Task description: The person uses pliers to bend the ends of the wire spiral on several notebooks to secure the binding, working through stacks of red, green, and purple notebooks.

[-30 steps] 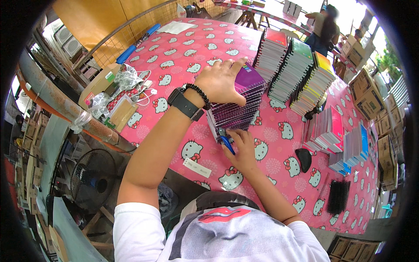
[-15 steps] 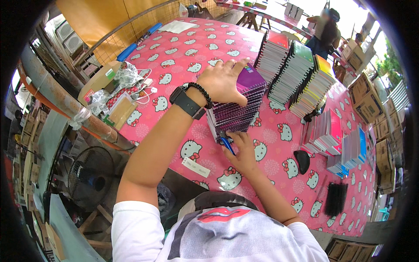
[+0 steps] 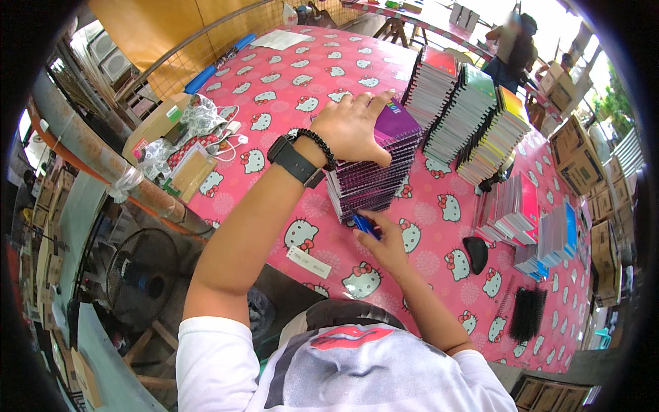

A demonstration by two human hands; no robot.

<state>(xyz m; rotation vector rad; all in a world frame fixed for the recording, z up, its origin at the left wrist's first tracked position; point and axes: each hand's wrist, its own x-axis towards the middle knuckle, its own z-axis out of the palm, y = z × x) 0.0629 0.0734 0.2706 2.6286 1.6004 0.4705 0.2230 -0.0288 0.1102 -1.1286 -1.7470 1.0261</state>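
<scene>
The left hand (image 3: 353,130) lies with fingers spread over the top of a stack of purple spiral notebooks (image 3: 399,130), gripping nothing, its thumb toward the coiled edges. The right hand (image 3: 384,240), at about five o'clock from the left, grasps a blue-handled tool (image 3: 369,226) whose tip meets the stack's lower near corner; its working end is too small to make out. From the right hand, the purple stack stands at twelve o'clock, and pale lettering shows on its top cover. Between eight and nine o'clock, a white paper strip (image 3: 308,261) carries a short line of dark print. A black curved object (image 3: 475,255) rests near three o'clock, and a bundle of black coils (image 3: 528,312) at four. From the purple stack, red notebooks (image 3: 439,62) rise at one o'clock, green notebooks (image 3: 477,86) at two and yellow notebooks (image 3: 513,104) just short of three. Beyond the patterned pink desk (image 3: 439,275), at two o'clock from the right hand, cardboard boxes (image 3: 576,154) bear dark printing, too blurred to read.
</scene>
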